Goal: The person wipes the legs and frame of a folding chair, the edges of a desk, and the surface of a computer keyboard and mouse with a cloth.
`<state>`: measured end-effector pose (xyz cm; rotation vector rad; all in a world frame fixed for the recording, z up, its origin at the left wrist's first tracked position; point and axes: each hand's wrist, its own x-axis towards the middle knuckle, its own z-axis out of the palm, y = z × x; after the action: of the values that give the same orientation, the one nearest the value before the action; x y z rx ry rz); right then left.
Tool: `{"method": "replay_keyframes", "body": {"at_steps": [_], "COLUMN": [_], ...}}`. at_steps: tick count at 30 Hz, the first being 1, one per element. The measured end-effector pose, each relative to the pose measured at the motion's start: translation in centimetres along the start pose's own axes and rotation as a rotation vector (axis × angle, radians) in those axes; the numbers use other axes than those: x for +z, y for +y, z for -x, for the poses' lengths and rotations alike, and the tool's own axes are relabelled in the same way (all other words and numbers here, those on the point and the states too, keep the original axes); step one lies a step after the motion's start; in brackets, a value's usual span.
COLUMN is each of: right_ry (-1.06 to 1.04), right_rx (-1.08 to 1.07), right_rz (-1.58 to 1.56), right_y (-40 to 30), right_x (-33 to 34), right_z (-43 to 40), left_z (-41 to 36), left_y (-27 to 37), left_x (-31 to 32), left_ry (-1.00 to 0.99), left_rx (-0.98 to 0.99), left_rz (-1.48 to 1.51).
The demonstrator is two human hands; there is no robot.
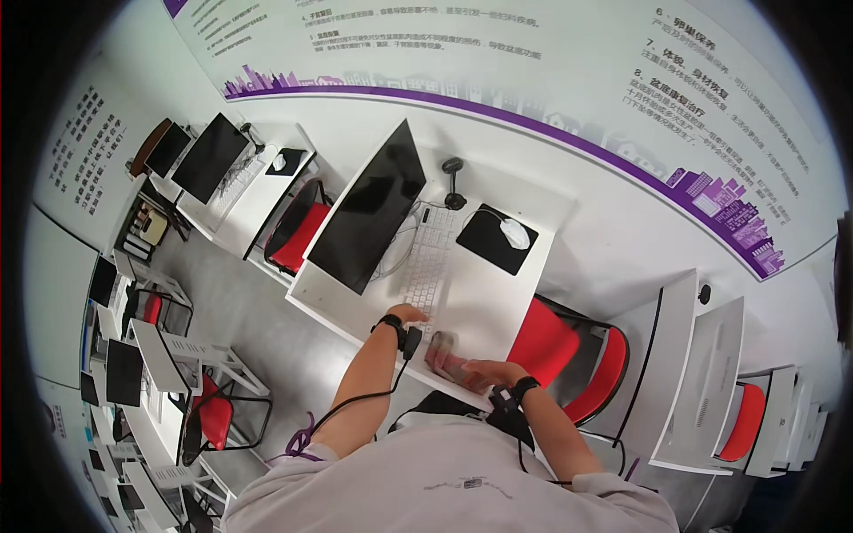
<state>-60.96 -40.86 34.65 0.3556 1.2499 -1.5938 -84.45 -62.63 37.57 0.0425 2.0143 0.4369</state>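
My left hand (408, 312) is at the near end of the white keyboard (430, 260), on the desk's left side. Its fingers are mostly hidden, so their grip does not show. Over the desk's near edge, my right hand (496, 372) holds a blurred pinkish, partly see-through item (441, 352); its exact kind cannot be made out. Both wrists wear black straps with small cabled devices. Beyond the hands, a white mouse (514, 234) rests on a black mouse pad (490, 240).
A dark monitor (370, 213) stands left of the keyboard, and a black desk stand (454, 183) is at the back. The white desk (483, 300) has raised panels. A red chair (546, 340) adjoins its right side. More desks and chairs line the room; a wall board (466, 60) bears writing.
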Motion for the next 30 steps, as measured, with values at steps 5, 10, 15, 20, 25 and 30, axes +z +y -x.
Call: {"method": "replay_keyframes", "body": {"at_steps": [5, 10, 15, 20, 25, 30], "right_ry": [0.015, 0.087, 0.073, 0.108, 0.313, 0.413], "right_rx": [-0.093, -0.047, -0.137, -0.116, -0.085, -0.166], "right_rz": [0.061, -0.125, -0.114, -0.051, -0.088, -0.014], "right_y": [1.6, 5.2, 3.3, 2.4, 3.0, 2.2], "right_x": [-0.7, -1.8, -1.6, 1.3, 2.8, 3.9], "right_z": [1.7, 2.4, 3.0, 2.8, 4.2, 5.3], "left_z": [-4.8, -4.8, -2.8, -4.5, -2.9, -1.5], "left_y": [-1.9, 2.5, 4.3, 3.3, 4.6, 4.4], "left_x": [1.6, 3.6, 2.6, 3.3, 4.5, 3.9], "left_ry": [0.191, 0.172, 0.344, 0.411, 0.415, 0.439], "left_rx": [-0.178, -0.565, -0.468, -0.482, -0.429, -0.38], "left_rz": [-0.401, -0.084, -0.097, -0.185, -0.272, -0.261]}}
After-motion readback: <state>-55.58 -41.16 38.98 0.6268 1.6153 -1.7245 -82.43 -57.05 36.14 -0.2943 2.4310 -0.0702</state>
